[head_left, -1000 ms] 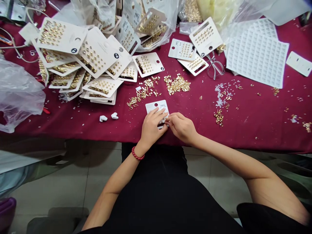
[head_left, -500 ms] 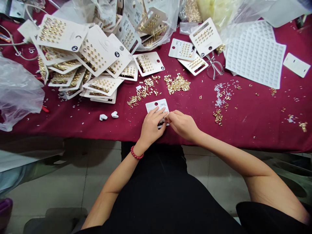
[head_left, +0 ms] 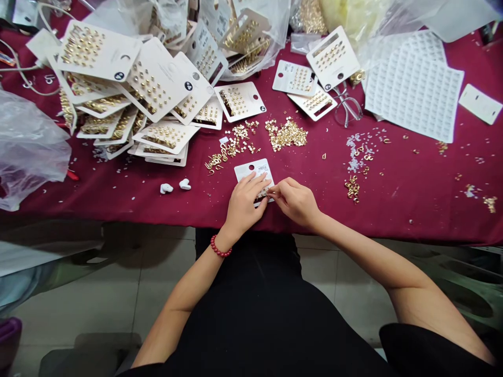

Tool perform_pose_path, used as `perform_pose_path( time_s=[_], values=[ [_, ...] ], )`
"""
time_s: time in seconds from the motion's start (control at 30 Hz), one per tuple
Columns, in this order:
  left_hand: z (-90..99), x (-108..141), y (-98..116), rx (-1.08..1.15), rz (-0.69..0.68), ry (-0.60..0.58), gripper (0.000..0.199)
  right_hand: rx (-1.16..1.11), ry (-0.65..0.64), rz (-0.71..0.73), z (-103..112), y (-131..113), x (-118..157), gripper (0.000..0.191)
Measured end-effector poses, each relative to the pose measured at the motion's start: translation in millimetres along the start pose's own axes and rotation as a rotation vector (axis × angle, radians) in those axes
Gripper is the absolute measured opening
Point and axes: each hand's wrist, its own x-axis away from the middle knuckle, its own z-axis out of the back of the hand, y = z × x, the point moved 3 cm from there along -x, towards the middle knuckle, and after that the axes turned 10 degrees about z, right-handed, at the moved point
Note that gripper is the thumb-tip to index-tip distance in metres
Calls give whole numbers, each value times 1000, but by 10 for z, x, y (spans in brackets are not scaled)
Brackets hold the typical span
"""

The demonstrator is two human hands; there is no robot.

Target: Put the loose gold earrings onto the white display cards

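Note:
A white earring card [head_left: 240,170] lies on the table before me, with a round hole near its top and a printed label. My left hand [head_left: 244,203] rests flat over the card, fingers stretched across it and thumb near its lower edge. Beside it, my right hand [head_left: 295,201] is closed in a pinch at the card's right side. Whatever sits between those fingertips is too small to make out. Some small metal pieces show on the card between my hands. Just above the card are loose gold earring backs [head_left: 288,134] and gold hoop earrings [head_left: 214,162].
Stacked earring cards [head_left: 157,78] fill the back left, beside a plastic bag [head_left: 271,47] of more cards. White earbuds [head_left: 184,184] lie left of my hands. Glasses [head_left: 348,110], sticker sheets [head_left: 414,86] and small gold pieces [head_left: 352,187] are on the right.
My right hand's fingertips have shifted slightly at the card's right side. My left hand stays in place on the card.

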Motion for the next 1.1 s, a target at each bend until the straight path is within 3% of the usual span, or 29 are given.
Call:
perform_pose_path(
  time_s=[0.27,0.43,0.57,0.83,1.0,1.1],
  values=[
    [-5,6,-5,10,-4,12,40,-205,-1,-152,-116,90,75,21],
    [-16,13,0,-7,0,38,38,-85,105,130,-100,79,119,17],
    [-17,15,2,-12,8,40,38,-95,77,283,-74,56,192,28],
    [-8,18,-1,-3,6,54,35,-140,32,383,46,-4,209,32],
    [-7,22,-1,6,-1,68,36,9,210,515,118,-74,184,33],
    [-4,22,-4,12,2,61,36,1,313,418,99,-94,191,22]
  ],
)
